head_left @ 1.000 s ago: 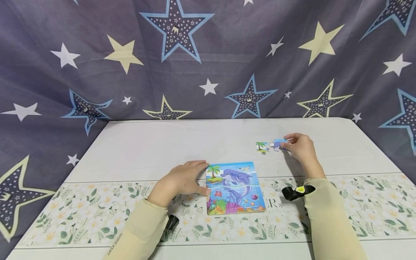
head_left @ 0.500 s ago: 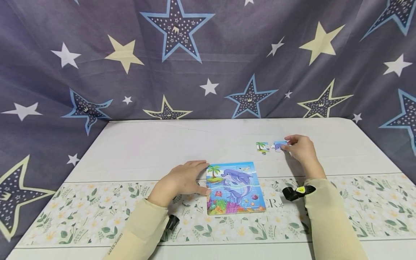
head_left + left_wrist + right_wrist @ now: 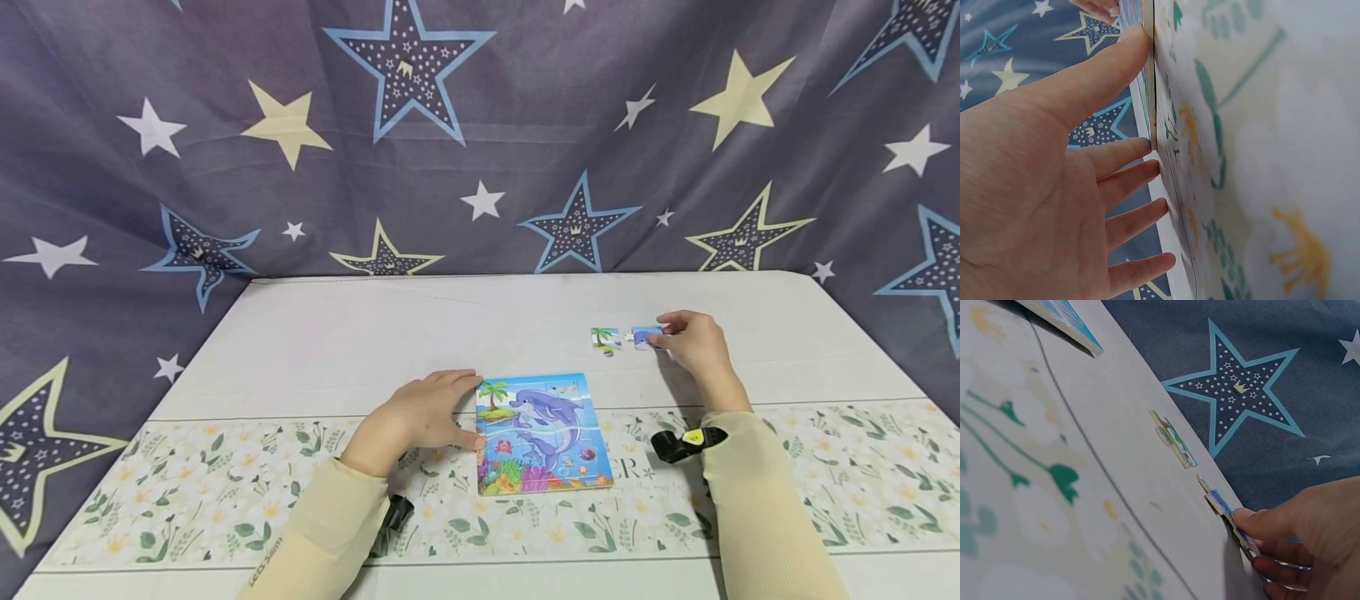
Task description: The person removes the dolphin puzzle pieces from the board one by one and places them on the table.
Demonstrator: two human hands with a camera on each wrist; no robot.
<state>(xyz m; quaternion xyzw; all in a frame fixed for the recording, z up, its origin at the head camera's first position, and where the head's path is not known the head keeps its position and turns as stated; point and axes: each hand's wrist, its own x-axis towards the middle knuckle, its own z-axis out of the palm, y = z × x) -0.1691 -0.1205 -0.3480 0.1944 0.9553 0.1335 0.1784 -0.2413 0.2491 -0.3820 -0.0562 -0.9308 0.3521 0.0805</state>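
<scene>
A square dolphin jigsaw puzzle (image 3: 536, 433) lies flat on the table in the head view, its picture showing two dolphins, a palm tree and coral. My left hand (image 3: 427, 417) is spread at its left side, thumb and index fingertip right at the board's edge. In the left wrist view that hand's fingers (image 3: 1129, 228) are nearly straight. Farther back on the right, my right hand (image 3: 696, 346) pinches a blue and purple puzzle piece (image 3: 643, 337) between thumb and fingers, partly covering it. The right wrist view shows the thumb on the piece's (image 3: 1225, 506) face, close over the table.
Just left of the held piece, a loose palm-tree puzzle piece (image 3: 604, 338) lies on the white table (image 3: 420, 325). A floral band (image 3: 247, 492) crosses the table beneath the puzzle. A dark star-patterned curtain (image 3: 480, 100) hangs behind the table's back edge.
Between the first frame and the second, the piece in my right hand shifts and turns slightly, and that hand lowers a little. My left hand and the dolphin puzzle stay in place.
</scene>
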